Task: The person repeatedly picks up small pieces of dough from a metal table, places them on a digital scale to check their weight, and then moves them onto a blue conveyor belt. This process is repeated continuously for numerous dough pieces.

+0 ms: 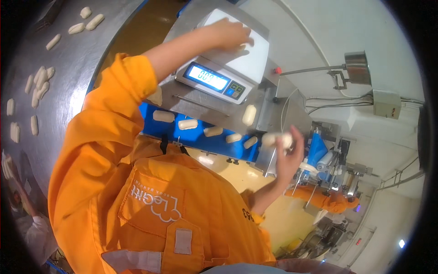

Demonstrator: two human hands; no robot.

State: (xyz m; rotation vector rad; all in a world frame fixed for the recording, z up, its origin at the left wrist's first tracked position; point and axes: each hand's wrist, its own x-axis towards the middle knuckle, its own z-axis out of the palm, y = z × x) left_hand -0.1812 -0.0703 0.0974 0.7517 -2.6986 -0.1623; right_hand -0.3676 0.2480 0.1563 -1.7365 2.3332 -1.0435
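My left hand (228,34) reaches over the white weighing scale (253,57), its fingers curled down on a pale dough piece (244,45) that they mostly hide. The scale's display (207,76) is lit. Off to the right, my right hand (290,157) is raised beside the belt's end. Between its thumb and fingers is another short dough roll (273,139), blurred by motion. One more dough roll (249,115) lies on the steel surface below the scale. Several others rest in a spaced row on the blue conveyor belt (200,134) in front of me.
To the left, a large steel table (68,68) carries several scattered dough rolls (41,82). Another person's hand (8,166) shows at its near edge. A thin metal rod (200,105) lies below the scale. Machinery (324,160) and a person in orange (326,199) are farther right.
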